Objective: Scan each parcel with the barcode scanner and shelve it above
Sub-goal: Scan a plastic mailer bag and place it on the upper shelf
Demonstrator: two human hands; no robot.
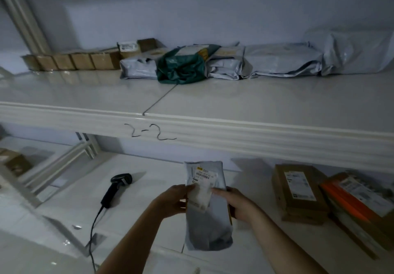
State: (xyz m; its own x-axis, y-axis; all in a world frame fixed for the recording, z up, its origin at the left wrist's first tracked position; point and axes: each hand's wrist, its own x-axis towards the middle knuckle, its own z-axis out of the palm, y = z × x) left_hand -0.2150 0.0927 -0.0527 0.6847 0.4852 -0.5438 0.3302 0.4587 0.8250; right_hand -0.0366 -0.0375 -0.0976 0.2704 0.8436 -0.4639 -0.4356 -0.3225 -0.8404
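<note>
Both hands hold a grey plastic mailer parcel (207,220) upright over the lower shelf, its white barcode label facing me. My left hand (174,199) grips its left edge at the label and my right hand (234,204) grips its right edge. The black corded barcode scanner (116,189) lies on the lower shelf to the left, untouched. The upper shelf (191,98), marked "2-2" on its front edge, carries a row of parcels at the back.
On the upper shelf stand small brown boxes (70,61), grey mailers (283,60) and a green bag (181,66). A brown box (298,190) and an orange-striped box (358,205) lie right on the lower shelf. A white shelf post (53,177) slants at left.
</note>
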